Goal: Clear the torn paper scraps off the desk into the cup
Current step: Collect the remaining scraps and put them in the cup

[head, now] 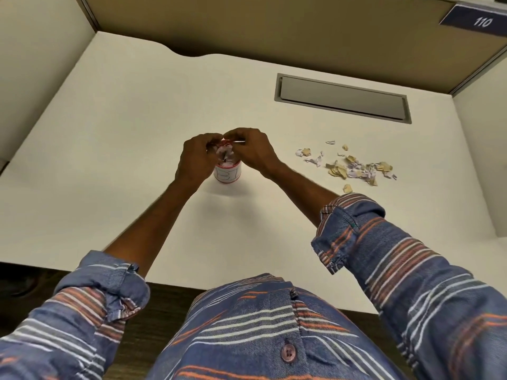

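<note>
- A striped blue shirt (pixel 260 325) with a round button (pixel 288 352) is filling the nearest edge, well on the near side of the cup; no writing is showing on it.
- The rolled-up left sleeve (pixel 104 292) and right sleeve (pixel 370 242) are flanking it, and both forearms are reaching forward to the cup.
- The small white cup (pixel 227 174) is standing upright on the white desk (pixel 137 133). Its red-edged label is bearing hand-drawn dark marks, but I cannot tell what they say.
- The left hand (pixel 197 157) is curling its fingers at the cup's left rim.
- The right hand (pixel 252 150) is bunching its fingertips together over the cup's mouth; whether either hand is pinching paper, I cannot tell.
- White torn paper (pixel 226 157) is sitting inside the cup, just below both sets of fingers.
- A heap of tan and white paper scraps (pixel 354 168) is lying on the desk to the cup's right, well apart from both hands.
- A grey cable hatch (pixel 343 98) is lying beyond the cup, to its right.
- A tan partition (pixel 247 28) is standing farthest from the cup, carrying a dark sign (pixel 480 21) reading "110".
</note>
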The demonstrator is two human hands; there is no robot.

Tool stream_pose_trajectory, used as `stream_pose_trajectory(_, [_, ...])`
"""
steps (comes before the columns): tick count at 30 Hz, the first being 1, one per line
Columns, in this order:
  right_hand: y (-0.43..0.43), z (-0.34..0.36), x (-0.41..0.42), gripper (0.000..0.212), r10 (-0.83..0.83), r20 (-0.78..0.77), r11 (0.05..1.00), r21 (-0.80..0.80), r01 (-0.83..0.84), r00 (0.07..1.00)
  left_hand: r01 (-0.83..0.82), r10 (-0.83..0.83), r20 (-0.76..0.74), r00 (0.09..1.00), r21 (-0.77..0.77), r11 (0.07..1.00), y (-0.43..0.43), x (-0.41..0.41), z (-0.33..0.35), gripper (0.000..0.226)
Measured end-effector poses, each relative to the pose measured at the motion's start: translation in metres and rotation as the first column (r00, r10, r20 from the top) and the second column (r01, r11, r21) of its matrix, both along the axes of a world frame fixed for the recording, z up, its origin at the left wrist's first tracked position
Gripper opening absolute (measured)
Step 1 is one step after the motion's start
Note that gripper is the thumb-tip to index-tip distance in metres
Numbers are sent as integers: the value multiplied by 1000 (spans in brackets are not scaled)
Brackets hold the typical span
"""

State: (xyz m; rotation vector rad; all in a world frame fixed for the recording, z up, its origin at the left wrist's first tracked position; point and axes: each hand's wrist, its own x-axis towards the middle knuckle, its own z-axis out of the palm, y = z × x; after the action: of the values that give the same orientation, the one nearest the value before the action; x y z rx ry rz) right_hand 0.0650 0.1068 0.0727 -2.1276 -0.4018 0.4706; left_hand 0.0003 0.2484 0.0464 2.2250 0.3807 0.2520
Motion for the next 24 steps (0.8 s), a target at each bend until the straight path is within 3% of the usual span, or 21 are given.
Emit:
stream_pose_trajectory(4, [-2,3,1,42,-41,52,997,63,37,998,14,-13,-32,999,18,1000,-1,1,1,34])
stream_pose_trajectory(7, [-9,0,3,35,-119,102,989,102,109,988,73,-68,-50,996,103,992,-6,5,4,32])
stream_pose_trajectory(14, [-52,-19,8,21,-317,-23,934,167,317,948,273,-204,-247,947,290,917,-19,23,4,24])
stream_pose_trajectory(19, [-105,-39,11,21,-415,-13,901,131,413,910,335,-182,-385,905,380,862,-26,34,-4,22])
stream_pose_trajectory(24, [-171,-65,11,22,-442,169,889,-50,455,881,379,-127,-536,835,391,839,-37,47,-2,31])
